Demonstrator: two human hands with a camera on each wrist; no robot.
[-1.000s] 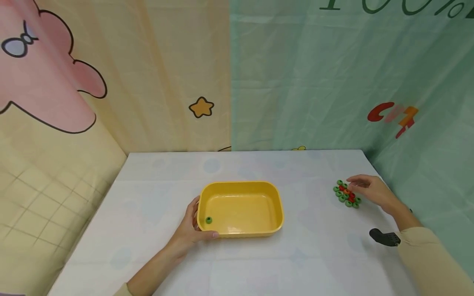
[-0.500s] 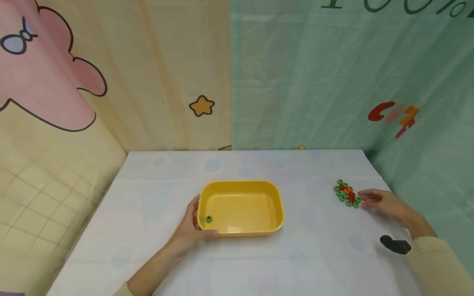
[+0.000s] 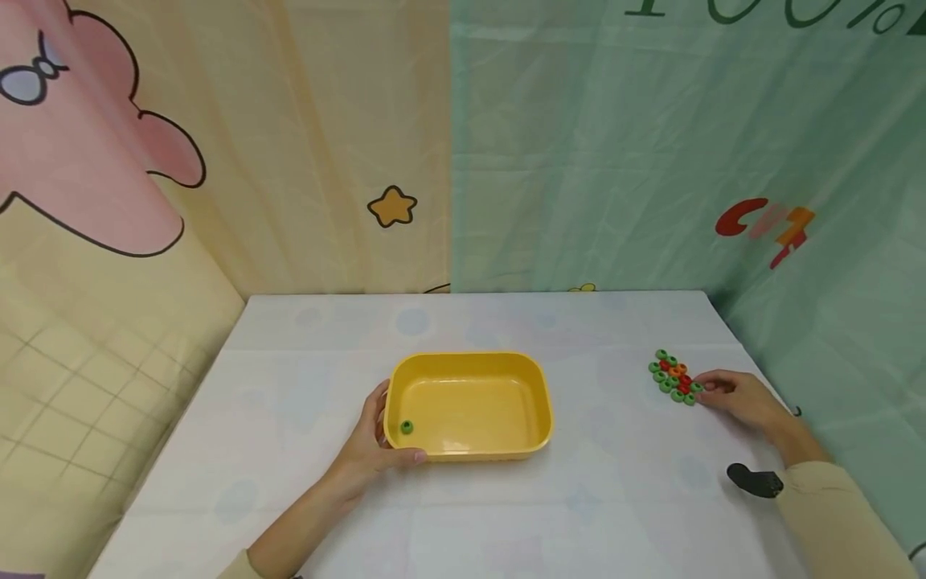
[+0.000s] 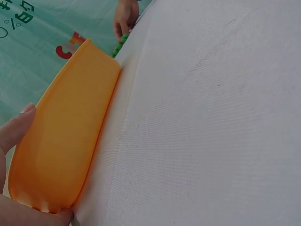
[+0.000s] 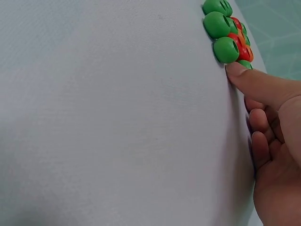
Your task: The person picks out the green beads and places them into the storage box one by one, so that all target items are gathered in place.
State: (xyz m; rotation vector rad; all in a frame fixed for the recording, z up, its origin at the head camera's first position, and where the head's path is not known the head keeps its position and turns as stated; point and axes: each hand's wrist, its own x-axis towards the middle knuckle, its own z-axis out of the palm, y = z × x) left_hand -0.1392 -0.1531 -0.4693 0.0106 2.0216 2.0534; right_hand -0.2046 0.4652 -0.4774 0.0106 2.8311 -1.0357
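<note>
A yellow rectangular tray lies on the table with one green bead at its near left corner. My left hand grips the tray's left end, the thumb over the near rim; the left wrist view shows the tray's long outer wall. To the right, green, red and orange beads lie in a tight cluster. My right hand is at the cluster's right edge, thumb and forefinger about a green bead. In the right wrist view the thumb partly hides that bead.
A white patterned cloth covers the table. Printed curtains rise along its back and sides. A black curved piece sticks out by the right sleeve, above the table.
My right hand first drew back rightward from over the cluster, then came in against its right edge, nudging the nearest beads slightly. My left hand and the tray have stayed in place.
</note>
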